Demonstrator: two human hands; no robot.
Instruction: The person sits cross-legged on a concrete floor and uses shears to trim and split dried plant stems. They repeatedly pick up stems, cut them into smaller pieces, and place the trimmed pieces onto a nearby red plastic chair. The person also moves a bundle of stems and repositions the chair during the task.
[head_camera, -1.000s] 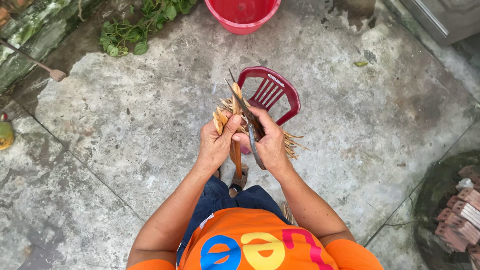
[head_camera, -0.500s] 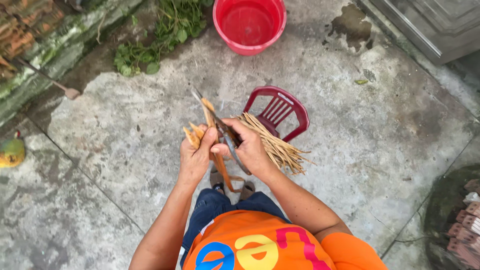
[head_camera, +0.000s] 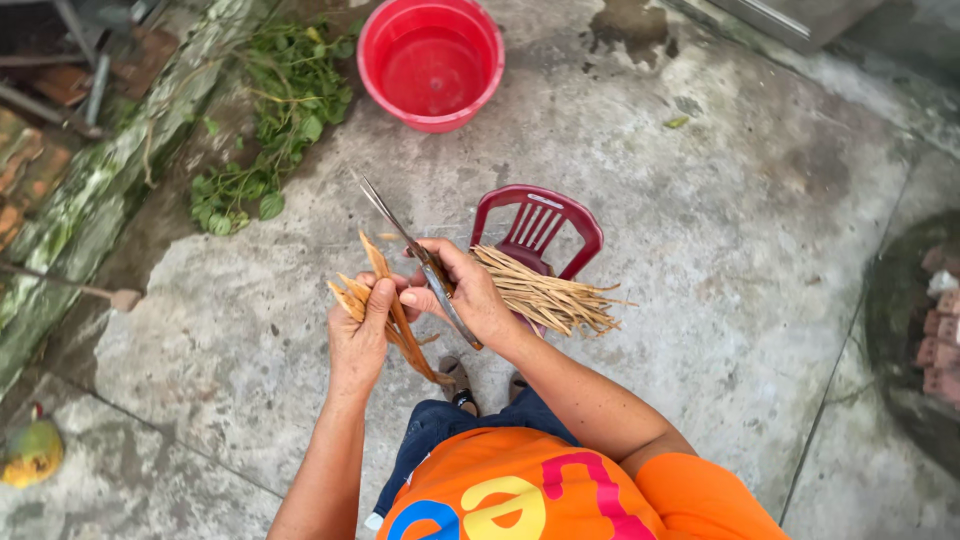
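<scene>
My left hand (head_camera: 358, 335) grips several thin brown bamboo strips (head_camera: 385, 300) that stick up and hang down past the wrist. My right hand (head_camera: 470, 295) is closed on the handle of a long knife (head_camera: 405, 240), whose blade points up and to the left across the strips. Both thumbs meet near the blade. A bundle of pale split strips (head_camera: 545, 295) lies across the seat of a small dark red plastic chair (head_camera: 540, 225) just beyond my right hand.
A red plastic basin (head_camera: 430, 60) stands on the concrete ahead. Green leafy vines (head_camera: 270, 130) spread at the left by a mossy kerb. Stacked bricks (head_camera: 940, 330) sit at the right edge. My feet in sandals (head_camera: 462, 385) show below the hands.
The view has tilted, so the basin and chair sit lower in the frame. My hands stay together, with the knife blade now angled further left over the strips.
</scene>
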